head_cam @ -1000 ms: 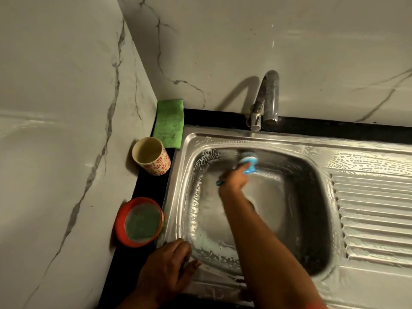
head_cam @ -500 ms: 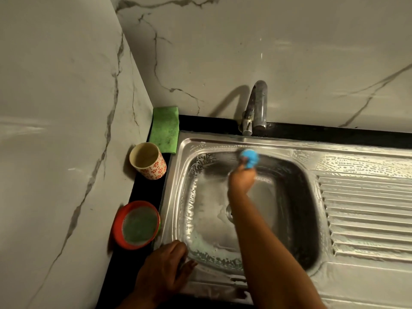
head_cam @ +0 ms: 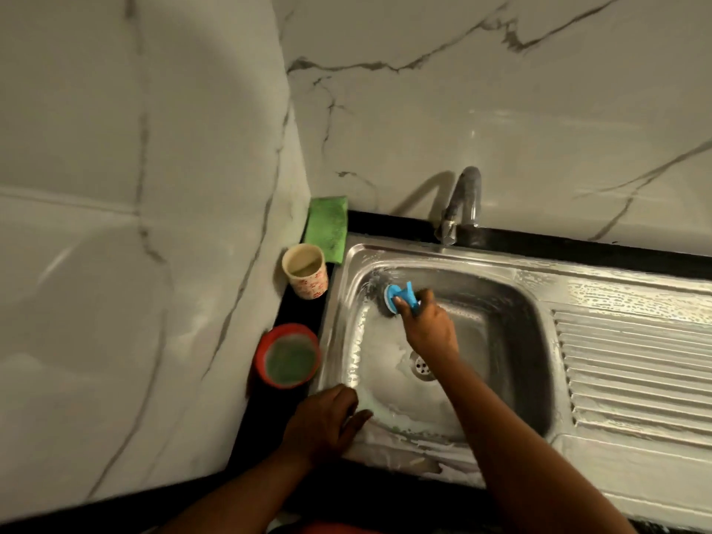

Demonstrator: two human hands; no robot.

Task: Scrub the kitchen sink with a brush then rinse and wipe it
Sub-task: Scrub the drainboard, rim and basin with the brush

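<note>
The steel sink (head_cam: pixel 512 291) fills the middle and right of the view, its basin wet and streaked with soap foam. My right hand (head_cam: pixel 429 327) is down inside the basin, gripping a blue brush (head_cam: pixel 400 296) whose dark bristle head presses against the far left corner of the basin wall. The drain (head_cam: pixel 422 366) shows just below that hand. My left hand (head_cam: pixel 323 422) rests flat on the sink's near left rim, fingers spread, holding nothing.
A curved tap (head_cam: pixel 460 204) stands at the back rim, no water running. Left of the sink on the black counter sit a green cloth (head_cam: pixel 327 227), a patterned cup (head_cam: pixel 306 269) and a red bowl (head_cam: pixel 289 356) of green liquid. A ribbed drainboard (head_cam: pixel 632 371) lies right.
My right hand has swept the brush leftward along the back wall of the basin, from under the tap into the far left corner. The left hand has stayed on the rim.
</note>
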